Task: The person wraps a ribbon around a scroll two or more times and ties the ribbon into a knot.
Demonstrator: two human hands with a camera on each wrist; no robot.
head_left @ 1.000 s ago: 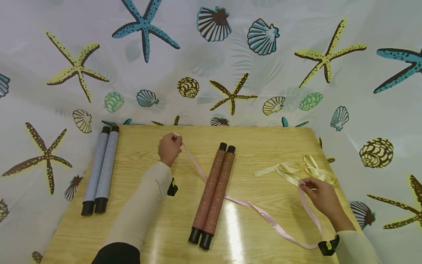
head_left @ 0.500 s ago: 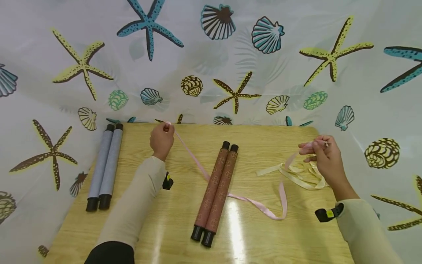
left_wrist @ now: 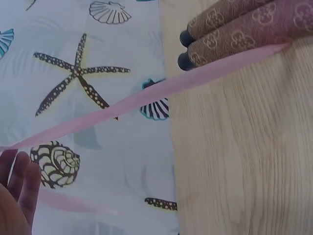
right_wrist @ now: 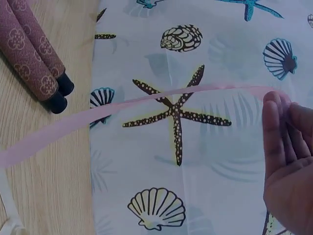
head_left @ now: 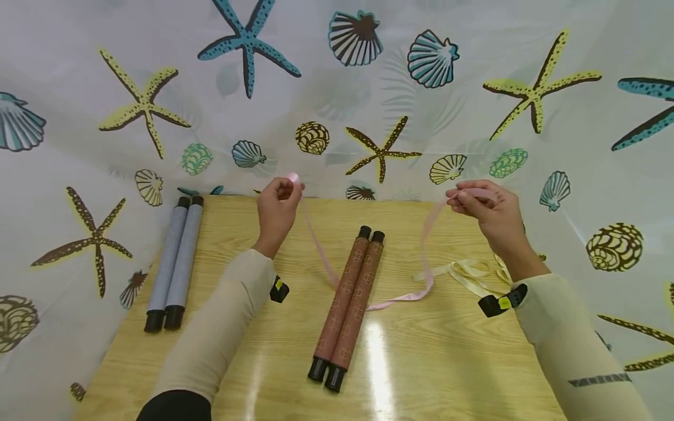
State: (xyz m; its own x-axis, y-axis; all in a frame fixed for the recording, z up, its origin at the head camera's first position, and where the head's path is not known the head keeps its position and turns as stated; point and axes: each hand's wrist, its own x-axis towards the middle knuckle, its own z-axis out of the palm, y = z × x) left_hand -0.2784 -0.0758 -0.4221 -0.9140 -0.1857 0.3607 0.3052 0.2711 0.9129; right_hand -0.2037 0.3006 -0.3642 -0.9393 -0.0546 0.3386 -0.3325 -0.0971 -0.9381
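Two reddish-brown patterned rolls with black ends (head_left: 347,304) lie side by side on the table. A pink ribbon (left_wrist: 161,88) passes beneath them and rises on both sides. My left hand (head_left: 276,213) pinches one end portion of it above the table's far edge, left of the rolls. To the right of the rolls, my right hand (head_left: 495,216) pinches the other portion between thumb and fingers. In the right wrist view the ribbon (right_wrist: 58,128) runs from the fingertips (right_wrist: 272,100) down toward the table. Both hands are raised, apart from the rolls.
Two grey-blue rolls with black ends (head_left: 174,263) lie at the table's left side. A loose heap of pale yellow ribbon (head_left: 474,275) rests at the right, near my right forearm. A sheet printed with starfish and shells (head_left: 326,76) hangs behind the wooden table (head_left: 432,362).
My right hand has risen from the yellow ribbon and moved left and away from me, lifting the pink ribbon. The left hand went slightly left, then came back right and higher, still pinching it.
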